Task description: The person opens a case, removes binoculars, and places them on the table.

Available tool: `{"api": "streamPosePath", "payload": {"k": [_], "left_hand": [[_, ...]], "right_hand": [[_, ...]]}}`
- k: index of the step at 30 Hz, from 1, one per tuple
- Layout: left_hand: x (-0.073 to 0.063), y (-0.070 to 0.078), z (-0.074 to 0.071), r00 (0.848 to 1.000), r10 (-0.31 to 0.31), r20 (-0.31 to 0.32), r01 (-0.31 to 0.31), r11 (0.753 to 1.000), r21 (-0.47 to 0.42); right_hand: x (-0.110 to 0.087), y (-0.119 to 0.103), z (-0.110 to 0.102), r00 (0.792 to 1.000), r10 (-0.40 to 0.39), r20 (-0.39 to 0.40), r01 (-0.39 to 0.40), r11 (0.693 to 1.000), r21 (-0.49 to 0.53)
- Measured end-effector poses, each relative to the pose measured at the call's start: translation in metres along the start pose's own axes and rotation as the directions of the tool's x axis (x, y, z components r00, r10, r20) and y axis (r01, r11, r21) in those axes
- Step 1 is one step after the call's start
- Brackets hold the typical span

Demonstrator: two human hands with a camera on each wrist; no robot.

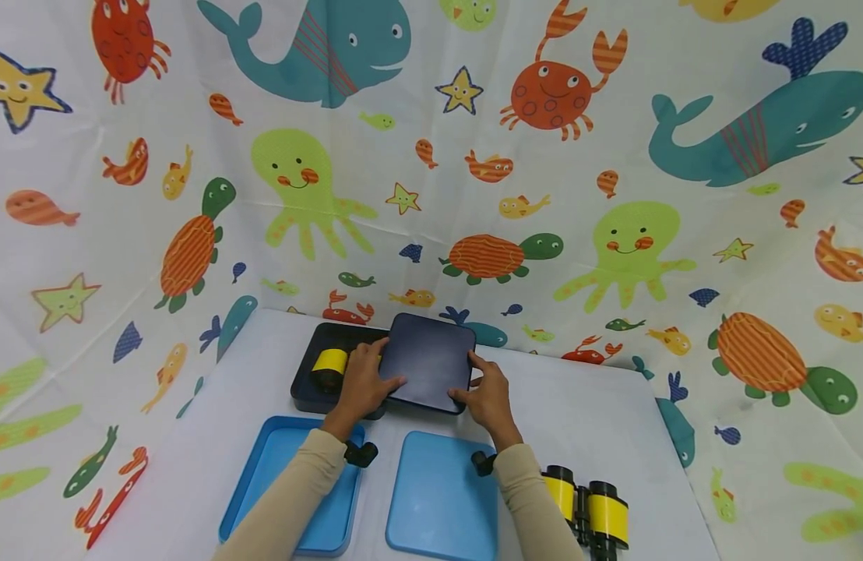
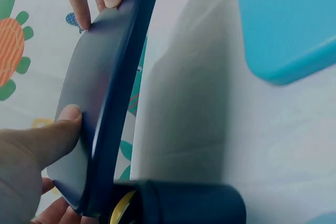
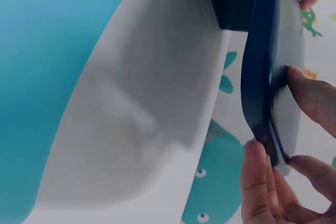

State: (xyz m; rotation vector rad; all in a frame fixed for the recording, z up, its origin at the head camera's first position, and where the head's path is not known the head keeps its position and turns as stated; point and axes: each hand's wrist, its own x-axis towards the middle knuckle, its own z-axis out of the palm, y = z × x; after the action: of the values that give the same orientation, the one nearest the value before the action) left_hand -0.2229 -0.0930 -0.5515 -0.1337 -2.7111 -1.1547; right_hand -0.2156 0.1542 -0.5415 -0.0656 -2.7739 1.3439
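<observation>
My two hands hold a dark navy lid (image 1: 431, 362) tilted up beside the dark navy box (image 1: 314, 403). The left hand (image 1: 364, 383) grips its left edge, thumb on the broad face, as the left wrist view shows with the lid (image 2: 100, 87). At the opposite edge the right hand (image 1: 491, 396) pinches a corner, fingers (image 3: 255, 177) on the side wall. Inside the box lies a yellow-and-black object (image 1: 329, 365) resembling binoculars; my left hand and the lid hide part of it.
A light blue open tray (image 1: 238, 499) and a flat light blue lid (image 1: 442, 499) lie in front on the white table. Yellow-and-black binoculars (image 1: 607, 514) stand at the lower right, partly behind my right sleeve. A cloth printed with sea animals hangs behind and at the sides.
</observation>
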Motion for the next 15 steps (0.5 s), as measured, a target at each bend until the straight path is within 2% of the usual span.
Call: {"api": "streamPosePath", "payload": {"k": [9,15], "left_hand": [[-0.005,0.012,0.012,1.0,-0.01,-0.003,0.01,0.999,-0.045],[-0.008,0.019,0.02,1.0,-0.01,-0.004,0.01,0.999,-0.036]], "right_hand": [[-0.003,0.01,-0.012,1.0,-0.007,-0.013,0.006,1.0,-0.017],[-0.007,0.017,-0.019,1.0,-0.003,-0.016,0.002,1.0,-0.022]]}}
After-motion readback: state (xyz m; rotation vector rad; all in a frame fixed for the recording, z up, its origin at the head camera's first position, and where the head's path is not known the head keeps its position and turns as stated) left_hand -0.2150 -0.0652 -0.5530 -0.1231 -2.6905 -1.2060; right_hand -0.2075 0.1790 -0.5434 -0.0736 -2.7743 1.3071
